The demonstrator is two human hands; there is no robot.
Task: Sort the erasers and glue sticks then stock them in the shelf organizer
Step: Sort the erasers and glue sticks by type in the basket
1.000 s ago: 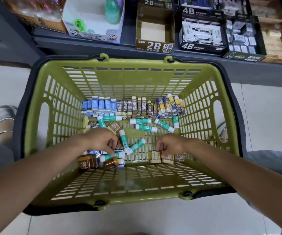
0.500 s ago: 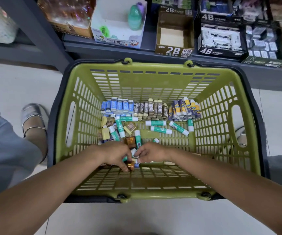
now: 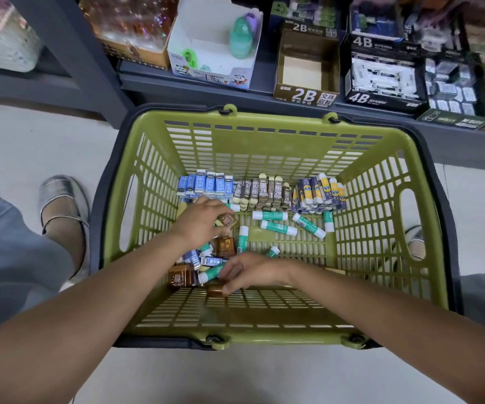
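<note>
Fingers: my left hand pinches a small brown wrapped eraser; right hand curls onto another brown eraser.
Where: low in the slatted green plastic basket, amid loose teal-and-white glue sticks.
Advice: I'd lift each brown eraser clear, then stand it beside the sorted back rows.

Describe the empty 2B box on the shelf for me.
The 2B box is an open-topped brown cardboard display carton, standing upright on the dark shelf just behind the green basket. Its front panel bears a large "2B" and other printed characters; the raised back flap also shows "2B". Inside, only a pale bare bottom shows, no stock. A white panda-print box stands to its left, a black 4B box to its right. Neither hand touches it.
</note>
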